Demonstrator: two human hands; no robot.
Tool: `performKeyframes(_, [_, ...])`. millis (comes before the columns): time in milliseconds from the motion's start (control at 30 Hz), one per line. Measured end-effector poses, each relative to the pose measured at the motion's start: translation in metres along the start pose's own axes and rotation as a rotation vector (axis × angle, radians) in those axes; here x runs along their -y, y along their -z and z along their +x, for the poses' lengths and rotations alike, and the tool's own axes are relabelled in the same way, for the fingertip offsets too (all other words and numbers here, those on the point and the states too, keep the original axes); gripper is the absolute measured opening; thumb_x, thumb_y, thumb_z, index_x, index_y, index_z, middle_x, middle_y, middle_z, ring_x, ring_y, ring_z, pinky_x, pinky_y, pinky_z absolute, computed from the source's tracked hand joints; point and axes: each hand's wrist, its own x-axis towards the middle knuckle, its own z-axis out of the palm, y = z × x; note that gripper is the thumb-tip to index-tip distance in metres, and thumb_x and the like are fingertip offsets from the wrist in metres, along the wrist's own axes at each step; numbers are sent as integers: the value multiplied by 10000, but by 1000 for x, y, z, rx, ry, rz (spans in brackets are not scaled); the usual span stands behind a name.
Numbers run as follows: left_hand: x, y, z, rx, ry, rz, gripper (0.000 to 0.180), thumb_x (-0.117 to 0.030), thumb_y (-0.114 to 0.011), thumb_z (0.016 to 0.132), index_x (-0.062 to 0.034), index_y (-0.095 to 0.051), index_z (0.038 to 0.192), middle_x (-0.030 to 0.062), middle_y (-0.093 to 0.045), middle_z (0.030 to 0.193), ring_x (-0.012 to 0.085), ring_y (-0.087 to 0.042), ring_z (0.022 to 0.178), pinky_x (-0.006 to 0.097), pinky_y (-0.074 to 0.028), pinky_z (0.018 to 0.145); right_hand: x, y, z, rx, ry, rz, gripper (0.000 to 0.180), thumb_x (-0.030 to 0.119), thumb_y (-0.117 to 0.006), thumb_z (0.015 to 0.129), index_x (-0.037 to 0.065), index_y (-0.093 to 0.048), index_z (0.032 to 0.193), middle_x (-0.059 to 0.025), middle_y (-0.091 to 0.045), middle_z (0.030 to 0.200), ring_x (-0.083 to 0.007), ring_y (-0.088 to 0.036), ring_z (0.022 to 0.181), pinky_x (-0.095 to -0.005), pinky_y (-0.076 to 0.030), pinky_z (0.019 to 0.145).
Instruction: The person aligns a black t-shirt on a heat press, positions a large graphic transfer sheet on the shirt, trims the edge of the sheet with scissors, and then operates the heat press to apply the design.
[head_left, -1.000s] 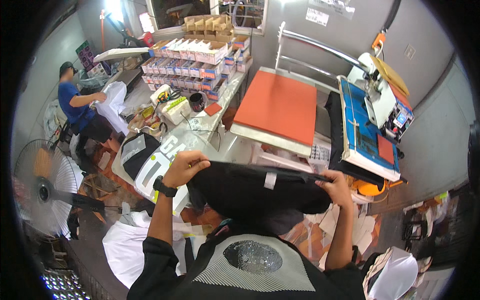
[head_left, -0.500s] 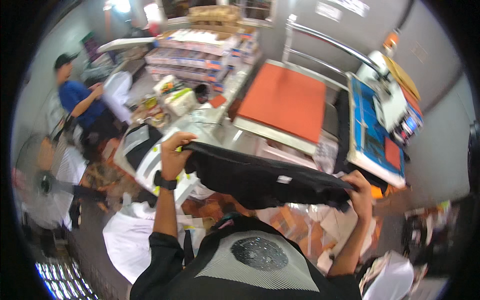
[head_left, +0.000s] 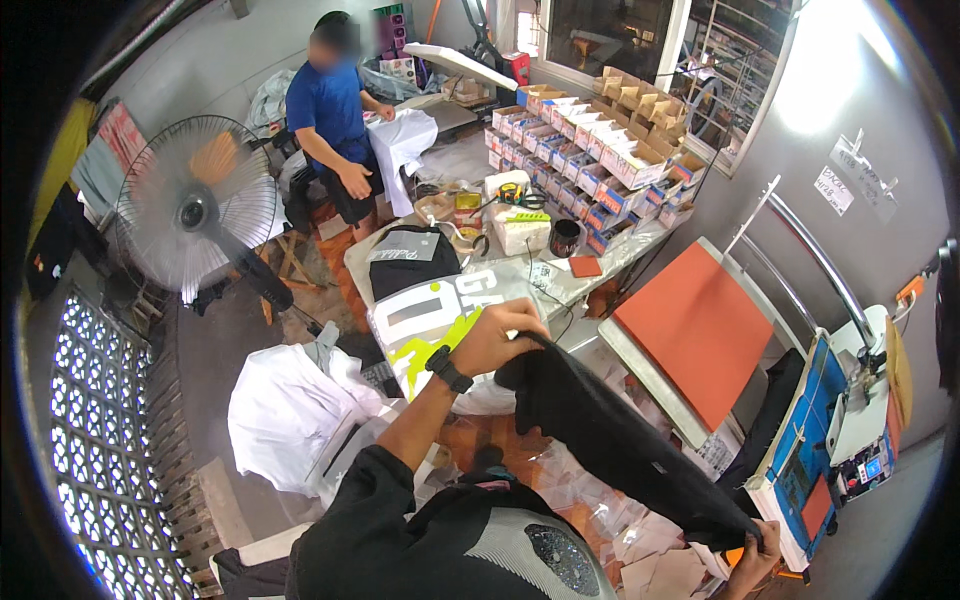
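A black folded garment (head_left: 620,440) is stretched between my two hands in front of my body, slanting from upper left to lower right. My left hand (head_left: 497,342), with a black watch at its wrist, is closed on the upper left end. At the lower right end, my right hand (head_left: 757,555) pinches the other corner. The garment's kind is hard to make out. Just beyond my left hand, a white printed cloth (head_left: 440,310) with grey and neon-yellow shapes lies over the table, beside a folded black shirt (head_left: 415,262).
A flat orange-red pad (head_left: 695,335) on a stand is ahead right, near a heat press (head_left: 850,400). Stacked cardboard boxes (head_left: 610,150) fill the far table. A co-worker in blue (head_left: 330,110) handles white cloth. A fan (head_left: 195,210) stands left, above a white cloth pile (head_left: 300,415).
My view has swung left, bringing more of the co-worker, fan and boxes in. The garment, held level earlier, now slants down toward my right hand. Both hands keep their hold.
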Motion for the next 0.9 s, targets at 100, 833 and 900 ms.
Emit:
performKeyframes(100, [10,-5,-11,-10,83,74,156,17,-741,721,-48,-713,860,59,-656,846,225,-651,801,318,-502,737,2,-6,3,27,-24,-71,57,-47,-655,798,-56,-607,828,-28,-451,757,-125,-466,721,-240,-360,668])
performKeyframes(833, [22,-9,-23,13,166,-31,343,-348,-526,998,-12,-530,933,95,-545,790,194,-515,754,333,-427,726,45,-13,-8,-69,-304,19,421,215,-604,948,-103,-591,1224,-198,-623,1231,-283,-573,1088,-375,-425,980])
performKeyframes(900, [25,-16,-22,16,160,-24,349,-349,-558,983,-9,-545,904,96,-555,780,193,-523,746,327,-432,717,39,-11,-15,-77,-287,-9,416,217,-611,946,-94,-597,1222,-193,-634,1217,-282,-584,1065,-383,-433,967])
